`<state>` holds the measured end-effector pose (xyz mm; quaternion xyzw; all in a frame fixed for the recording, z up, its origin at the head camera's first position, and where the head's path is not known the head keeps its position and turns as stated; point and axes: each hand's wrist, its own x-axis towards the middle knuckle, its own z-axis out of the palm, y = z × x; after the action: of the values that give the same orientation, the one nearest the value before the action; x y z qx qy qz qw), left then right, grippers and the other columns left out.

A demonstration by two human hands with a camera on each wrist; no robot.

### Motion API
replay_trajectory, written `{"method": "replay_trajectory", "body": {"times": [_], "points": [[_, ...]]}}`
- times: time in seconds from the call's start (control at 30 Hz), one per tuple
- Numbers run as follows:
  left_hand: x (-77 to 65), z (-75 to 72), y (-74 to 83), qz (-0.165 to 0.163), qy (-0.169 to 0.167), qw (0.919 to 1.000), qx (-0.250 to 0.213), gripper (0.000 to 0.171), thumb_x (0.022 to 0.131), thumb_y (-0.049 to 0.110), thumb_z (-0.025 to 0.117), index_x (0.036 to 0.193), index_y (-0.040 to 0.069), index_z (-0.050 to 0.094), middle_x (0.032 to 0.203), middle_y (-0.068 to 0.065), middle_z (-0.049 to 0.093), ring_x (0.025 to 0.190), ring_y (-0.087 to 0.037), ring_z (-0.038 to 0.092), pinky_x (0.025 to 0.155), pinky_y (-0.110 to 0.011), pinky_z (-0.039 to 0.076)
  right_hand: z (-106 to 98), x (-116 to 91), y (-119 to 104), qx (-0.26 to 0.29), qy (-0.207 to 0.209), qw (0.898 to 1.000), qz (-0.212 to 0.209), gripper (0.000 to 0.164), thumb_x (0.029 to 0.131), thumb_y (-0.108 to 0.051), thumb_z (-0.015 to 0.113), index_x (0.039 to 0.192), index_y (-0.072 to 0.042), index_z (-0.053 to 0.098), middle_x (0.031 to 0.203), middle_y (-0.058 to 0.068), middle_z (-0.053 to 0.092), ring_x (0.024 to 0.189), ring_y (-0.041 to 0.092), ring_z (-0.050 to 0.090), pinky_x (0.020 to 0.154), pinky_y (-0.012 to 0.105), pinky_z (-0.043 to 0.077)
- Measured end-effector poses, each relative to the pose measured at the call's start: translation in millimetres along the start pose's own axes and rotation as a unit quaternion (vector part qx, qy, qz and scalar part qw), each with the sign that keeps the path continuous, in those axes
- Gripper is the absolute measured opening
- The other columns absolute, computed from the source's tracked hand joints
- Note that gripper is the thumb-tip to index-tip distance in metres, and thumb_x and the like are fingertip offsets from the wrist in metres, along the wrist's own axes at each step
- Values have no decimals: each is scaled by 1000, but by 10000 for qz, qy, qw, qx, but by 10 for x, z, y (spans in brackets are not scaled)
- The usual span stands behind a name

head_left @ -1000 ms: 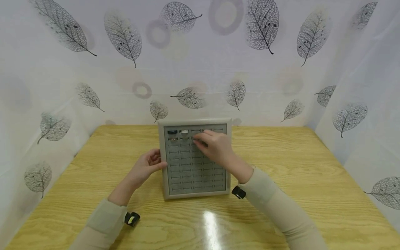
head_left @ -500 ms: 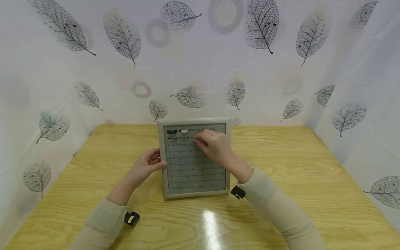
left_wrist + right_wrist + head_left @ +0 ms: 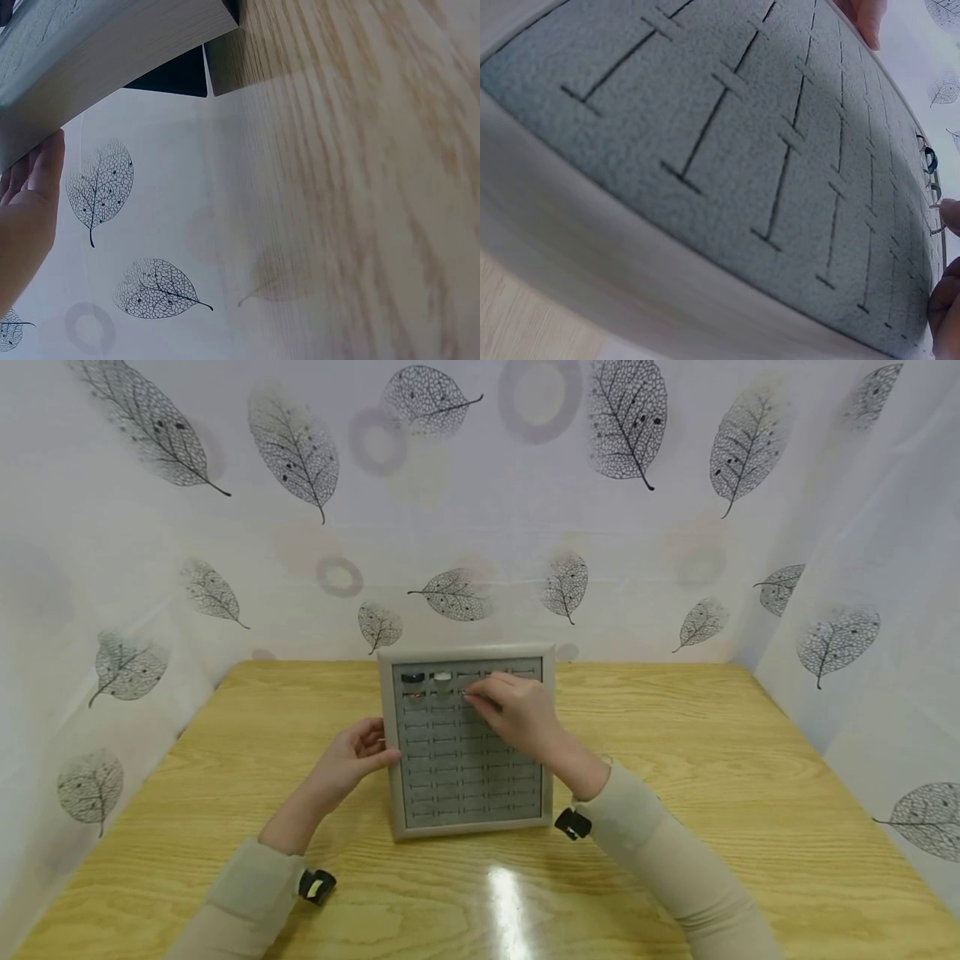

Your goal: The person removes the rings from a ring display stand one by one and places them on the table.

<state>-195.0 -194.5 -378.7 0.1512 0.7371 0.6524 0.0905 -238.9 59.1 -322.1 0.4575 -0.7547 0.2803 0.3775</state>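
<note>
A ring display board with a pale frame and grey slotted foam leans upright on the table. My left hand grips its left edge, thumb on the front of the frame. In the left wrist view, fingers lie along the frame's side. My right hand pinches a small, thin ring at the third slot of the second row; the fingers partly hide it. A black ring and a white ring sit in the top row. Below the black one is a copper-toned ring.
The wooden table extends around the board on both sides. Behind it hangs a white curtain printed with leaves. Black wrist cameras hang beside both sleeves.
</note>
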Motion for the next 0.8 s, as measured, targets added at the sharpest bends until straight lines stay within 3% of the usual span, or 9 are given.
{"method": "replay_trajectory", "body": {"times": [0.53, 0.8], "points": [[-2, 0, 3, 28, -33, 10000, -58, 57, 85, 11, 60, 130, -8, 31, 123, -24, 43, 104, -16, 51, 84, -26, 44, -73, -5, -41, 239, 132, 9996, -84, 8, 71, -1, 71, 77, -3, 66, 68, 4, 62, 53, 8, 52, 48, 15, 42], [-7, 5, 6, 18, -8, 10000, 53, 56, 85, 12, 59, 130, -7, 31, 124, -23, 43, 107, -22, 49, 85, -26, 44, -152, -59, -56, 102, 101, 9999, -75, 9, 69, -2, 72, 76, -4, 67, 64, 1, 59, 49, 7, 45, 43, 17, 38]]}}
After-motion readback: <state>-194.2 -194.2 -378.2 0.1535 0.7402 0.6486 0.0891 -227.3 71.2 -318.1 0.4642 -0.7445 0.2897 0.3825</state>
